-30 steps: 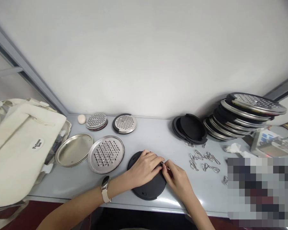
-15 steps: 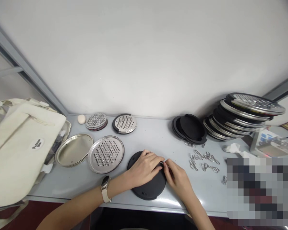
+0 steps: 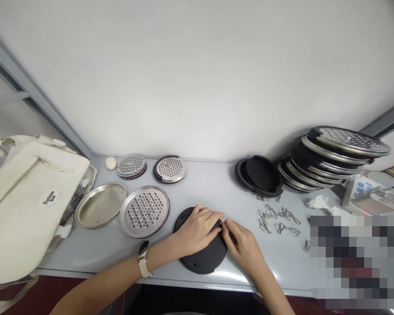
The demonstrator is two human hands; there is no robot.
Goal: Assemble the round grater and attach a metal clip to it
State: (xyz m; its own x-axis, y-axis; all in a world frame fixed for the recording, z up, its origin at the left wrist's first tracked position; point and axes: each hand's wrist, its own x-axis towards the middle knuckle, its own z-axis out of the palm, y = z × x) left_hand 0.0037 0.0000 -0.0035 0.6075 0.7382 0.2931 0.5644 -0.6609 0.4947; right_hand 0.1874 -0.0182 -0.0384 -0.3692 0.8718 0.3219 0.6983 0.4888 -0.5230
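A round black plastic base [image 3: 206, 258] lies near the table's front edge, with small slots at its rim. Across its top rests my left hand [image 3: 198, 229], fingers bent toward the right edge and holding the base down. My right hand [image 3: 241, 243] pinches a small shiny wire clip [image 3: 220, 222] at that edge, right by my left fingertips. The fingers hide most of the clip. Left of the base is a round metal grater plate [image 3: 145, 212]. Several loose wire clips [image 3: 278, 217] lie to the right of my right hand.
Shallow metal dishes [image 3: 101, 204] sit beside a cream bag [image 3: 36, 197] on the left. Behind are small graters [image 3: 171, 169] and an egg-shaped object [image 3: 110, 163]. Black bases [image 3: 264, 176] and a tall leaning stack of graters [image 3: 335, 159] stand at the back right, against the wall.
Both hands stay at the same spot on the base. The right fingertips have shifted very slightly left at the clip.
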